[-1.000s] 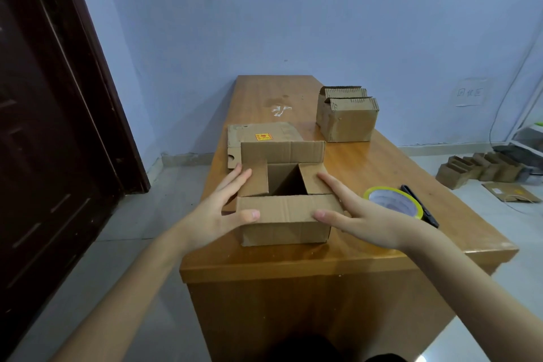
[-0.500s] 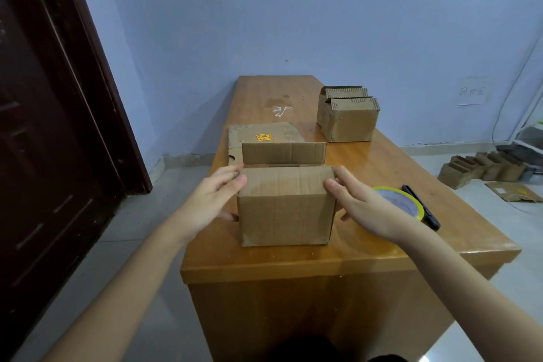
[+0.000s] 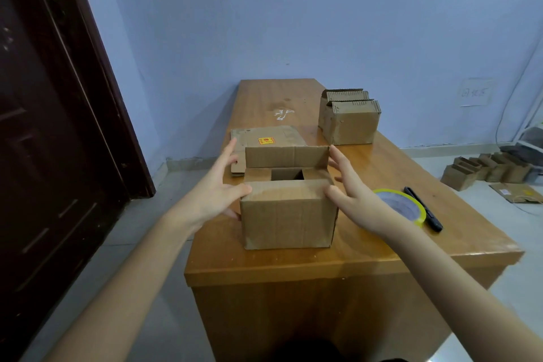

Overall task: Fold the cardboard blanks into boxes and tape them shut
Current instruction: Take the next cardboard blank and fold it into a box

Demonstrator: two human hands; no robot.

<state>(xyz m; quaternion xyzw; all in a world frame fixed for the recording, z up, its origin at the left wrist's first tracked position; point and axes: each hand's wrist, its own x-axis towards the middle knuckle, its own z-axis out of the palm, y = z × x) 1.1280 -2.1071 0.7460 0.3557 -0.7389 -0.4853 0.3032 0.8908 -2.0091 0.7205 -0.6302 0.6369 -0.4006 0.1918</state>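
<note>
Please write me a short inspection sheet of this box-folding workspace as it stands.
Surface: wooden table, white scuff far end.
Job's things: box with far flap upright, top unsealed; flat blank behind; tape roll to its right.
Clutter: black marker; two folded boxes.
Hands: left hand and right hand open, flanking the box.
Cables: white cable on wall.
Surroundings: dark door; floor boxes.

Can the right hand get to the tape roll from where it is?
Probably yes. The tape roll lies on the table just beside the right hand, which holds nothing; nothing lies between them.
</note>
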